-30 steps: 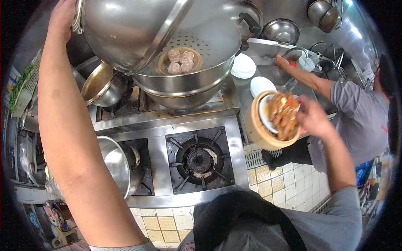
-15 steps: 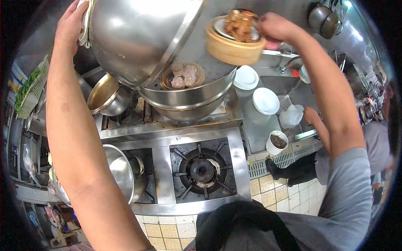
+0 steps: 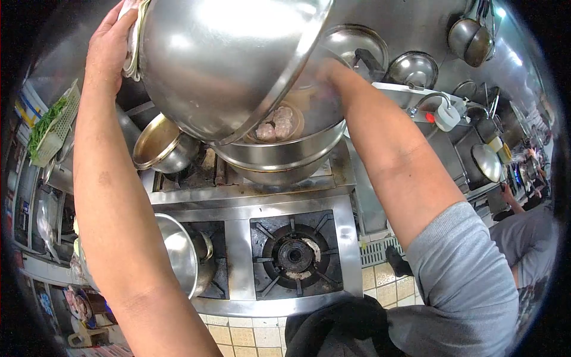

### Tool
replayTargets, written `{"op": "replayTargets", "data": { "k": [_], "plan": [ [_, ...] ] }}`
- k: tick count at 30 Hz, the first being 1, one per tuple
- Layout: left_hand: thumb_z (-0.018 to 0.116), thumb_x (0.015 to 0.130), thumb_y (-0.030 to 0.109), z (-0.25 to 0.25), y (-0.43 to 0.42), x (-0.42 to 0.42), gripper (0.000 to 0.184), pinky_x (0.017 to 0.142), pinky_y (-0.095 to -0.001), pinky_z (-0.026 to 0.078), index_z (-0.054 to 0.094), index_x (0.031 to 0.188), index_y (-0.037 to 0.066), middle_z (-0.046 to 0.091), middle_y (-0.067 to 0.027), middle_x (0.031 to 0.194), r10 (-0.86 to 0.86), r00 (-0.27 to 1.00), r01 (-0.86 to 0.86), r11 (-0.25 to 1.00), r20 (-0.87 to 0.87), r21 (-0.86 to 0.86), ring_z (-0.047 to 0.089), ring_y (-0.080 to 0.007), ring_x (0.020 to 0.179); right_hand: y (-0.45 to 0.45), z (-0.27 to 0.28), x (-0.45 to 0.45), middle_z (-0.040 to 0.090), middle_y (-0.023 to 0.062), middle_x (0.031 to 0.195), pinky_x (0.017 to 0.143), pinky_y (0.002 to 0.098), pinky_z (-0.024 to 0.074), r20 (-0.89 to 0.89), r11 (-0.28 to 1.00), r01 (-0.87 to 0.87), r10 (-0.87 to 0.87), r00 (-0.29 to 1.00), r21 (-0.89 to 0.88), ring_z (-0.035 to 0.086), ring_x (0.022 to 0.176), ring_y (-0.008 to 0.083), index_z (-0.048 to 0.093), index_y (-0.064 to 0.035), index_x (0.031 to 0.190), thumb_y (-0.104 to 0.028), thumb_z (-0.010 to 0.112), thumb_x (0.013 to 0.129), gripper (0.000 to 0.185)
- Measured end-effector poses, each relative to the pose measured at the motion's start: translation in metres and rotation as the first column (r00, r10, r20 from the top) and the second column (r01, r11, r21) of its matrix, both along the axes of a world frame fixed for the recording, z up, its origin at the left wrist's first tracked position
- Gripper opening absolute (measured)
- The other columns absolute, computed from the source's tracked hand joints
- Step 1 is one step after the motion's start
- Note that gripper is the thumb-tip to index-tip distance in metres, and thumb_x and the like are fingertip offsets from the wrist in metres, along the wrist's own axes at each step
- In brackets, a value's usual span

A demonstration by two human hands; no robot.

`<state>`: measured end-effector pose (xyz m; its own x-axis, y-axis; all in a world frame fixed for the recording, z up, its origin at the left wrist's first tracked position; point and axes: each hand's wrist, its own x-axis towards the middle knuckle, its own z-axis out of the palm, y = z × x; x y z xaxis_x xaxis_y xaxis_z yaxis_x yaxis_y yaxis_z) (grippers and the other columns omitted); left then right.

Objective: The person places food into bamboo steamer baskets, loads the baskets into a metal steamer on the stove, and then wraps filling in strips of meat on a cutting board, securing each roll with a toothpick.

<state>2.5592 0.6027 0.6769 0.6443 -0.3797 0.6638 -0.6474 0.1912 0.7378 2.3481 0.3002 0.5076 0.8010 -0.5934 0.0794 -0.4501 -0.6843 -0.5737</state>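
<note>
My left hand point(image 3: 110, 50) is closed on a folded cloth point(image 3: 135, 44) at the edge of a big domed steel lid point(image 3: 220, 59), which is tilted up. Below the lid stands a wide steel steamer point(image 3: 279, 156). Inside it, a small bamboo basket holds several pale meat dumplings point(image 3: 276, 125). My right hand point(image 3: 327, 68) reaches into the steamer, behind the lid's rim; steam and blur hide its fingers. Close beneath that hand, a pale, bamboo-coloured shape point(image 3: 303, 95) shows faintly. Whether the hand touches it I cannot tell.
A steel pot point(image 3: 163, 143) stands left of the steamer, another point(image 3: 178, 250) on the front stove. A bare burner point(image 3: 295, 254) lies in front. At right are a tap point(image 3: 431, 98) and hanging pans point(image 3: 470, 38). A co-worker in grey point(image 3: 529, 238) stands at far right.
My right hand has moved left and down into the steamer, where the bamboo basket of brown food it carried is now mostly hidden. The view has shifted; the lid stays raised.
</note>
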Motion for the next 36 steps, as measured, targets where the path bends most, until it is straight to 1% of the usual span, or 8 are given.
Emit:
{"op": "replayTargets", "data": {
  "k": [5, 9, 11, 15, 19, 27, 33, 36],
  "plan": [
    [0.063, 0.094, 0.029, 0.002, -0.012, 0.003, 0.049, 0.089, -0.0283, 0.048, 0.055, 0.138, 0.008, 0.065, -0.0083, 0.123, -0.056, 0.998, 0.057, 0.998, -0.036, 0.033, 0.063, -0.0152, 0.105, 0.004, 0.038, -0.015, 0.069, 0.0217, 0.094, 0.059, 0.0436, 0.0598, -0.029, 0.886, 0.136, -0.137, 0.990, 0.444, 0.070, 0.069, 0.0350, 0.063, 0.0036, 0.108, -0.006, 0.050, 0.089, 0.025],
    [0.062, 0.090, 0.037, 0.008, -0.033, 0.002, 0.047, 0.092, -0.0350, 0.049, 0.060, 0.134, 0.018, 0.066, -0.0096, 0.122, 0.079, 0.987, -0.108, 0.970, 0.136, 0.217, 0.065, -0.0213, 0.107, 0.067, 0.098, -0.105, 0.070, 0.0122, 0.079, 0.050, 0.0360, 0.0555, -0.391, 0.979, -0.007, -0.074, 0.918, -0.202, 0.067, 0.056, 0.0233, 0.063, 0.0043, 0.098, -0.008, 0.049, 0.092, 0.020],
    [0.059, 0.092, 0.028, 0.014, -0.048, -0.047, 0.044, 0.092, -0.0347, 0.049, 0.059, 0.133, 0.013, 0.067, -0.0119, 0.120, 0.063, 0.976, -0.122, 0.949, 0.207, 0.290, 0.065, -0.0212, 0.104, 0.111, 0.060, -0.196, 0.066, 0.0093, 0.074, 0.047, 0.0303, 0.0508, 0.045, 0.978, -0.043, 0.054, 0.998, -0.206, 0.063, 0.050, 0.0149, 0.064, 0.0005, 0.105, -0.012, 0.057, 0.092, 0.019],
    [0.061, 0.089, 0.033, 0.004, -0.094, -0.093, 0.048, 0.098, -0.0383, 0.047, 0.058, 0.135, 0.019, 0.064, -0.0169, 0.126, 0.081, 0.893, -0.319, 0.808, 0.442, 0.495, 0.063, -0.0284, 0.112, 0.211, -0.029, -0.330, 0.064, 0.0038, 0.074, 0.051, 0.0265, 0.0502, 0.007, 0.789, 0.327, -0.387, 0.922, 0.520, 0.061, 0.054, 0.0094, 0.063, 0.0021, 0.117, -0.015, 0.060, 0.095, 0.028],
    [0.058, 0.087, 0.044, -0.028, -0.160, -0.088, 0.046, 0.100, -0.0419, 0.045, 0.062, 0.129, 0.026, 0.064, -0.0119, 0.127, 0.066, 0.826, -0.446, 0.684, 0.559, 0.578, 0.059, -0.0312, 0.118, 0.287, -0.128, -0.464, 0.068, 0.0152, 0.074, 0.057, 0.0338, 0.0535, -0.308, 0.767, 0.541, -0.451, 0.837, 0.345, 0.067, 0.058, 0.0196, 0.063, 0.0040, 0.115, -0.013, 0.065, 0.089, 0.031],
    [0.063, 0.092, 0.026, -0.088, -0.105, -0.173, 0.051, 0.107, -0.0414, 0.039, 0.051, 0.140, 0.014, 0.051, -0.0205, 0.140, 0.201, 0.743, -0.234, 0.972, 0.638, -0.034, 0.051, -0.0354, 0.126, 0.546, -0.400, -0.820, 0.071, 0.0154, 0.098, 0.066, 0.0403, 0.0579, -0.689, -0.253, 0.727, -0.609, 0.394, 0.639, 0.072, 0.080, 0.0243, 0.061, 0.0010, 0.112, -0.018, 0.064, 0.090, 0.030],
    [0.058, 0.093, 0.008, -0.359, 0.108, -0.435, 0.017, 0.081, -0.0340, 0.050, 0.062, 0.079, 0.001, 0.067, -0.0125, 0.091, -0.675, 0.636, 0.768, 0.508, -0.374, 0.390, 0.061, -0.0200, 0.086, 0.663, -0.383, -0.823, 0.071, 0.0109, 0.087, 0.073, 0.0389, 0.0575, -0.925, -0.738, 0.619, -0.376, -0.047, 0.269, 0.069, 0.087, 0.0225, 0.067, -0.0055, 0.089, -0.020, 0.061, 0.093, 0.016],
    [0.066, 0.090, 0.025, -0.564, 0.230, -0.439, 0.025, 0.078, -0.0470, 0.053, 0.066, 0.100, 0.002, 0.065, -0.0212, 0.096, -0.660, 0.630, 0.692, 0.238, -0.410, 0.681, 0.063, -0.0358, 0.088, 0.736, -0.467, -0.887, 0.067, 0.0128, 0.084, 0.050, 0.0427, 0.0593, -0.841, -0.511, 0.731, -0.517, 0.158, 0.452, 0.070, 0.064, 0.0277, 0.065, -0.0060, 0.087, -0.014, 0.059, 0.091, 0.011]
  ]
}}
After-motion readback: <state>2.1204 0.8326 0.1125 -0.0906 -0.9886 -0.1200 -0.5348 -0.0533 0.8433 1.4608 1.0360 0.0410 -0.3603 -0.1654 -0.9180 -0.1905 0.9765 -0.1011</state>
